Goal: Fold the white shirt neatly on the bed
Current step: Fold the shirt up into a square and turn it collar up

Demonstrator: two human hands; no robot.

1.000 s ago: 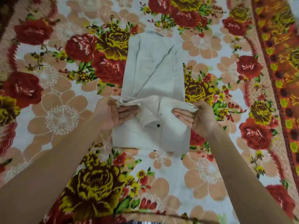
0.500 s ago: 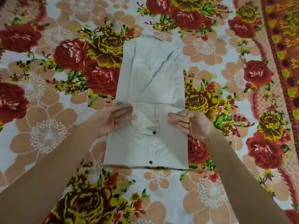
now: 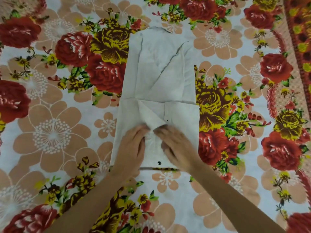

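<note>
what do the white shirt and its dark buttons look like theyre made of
White shirt: thin woven cloth, probably cotton or a blend; matte, holding sharp creases. Dark buttons: small, glossy, likely plastic; too small to be sure.

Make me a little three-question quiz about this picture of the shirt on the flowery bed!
1. True or false: both hands lie flat on the white shirt.
2. Which part of the shirt do the left hand and right hand press on? A) the far end B) the near, folded-over part C) no part, only the bedsheet
3. Fill in: the small dark button sits near the shirt's ____ edge, between the two wrists.

Key: 1 true; 2 B; 3 near (bottom).
</note>
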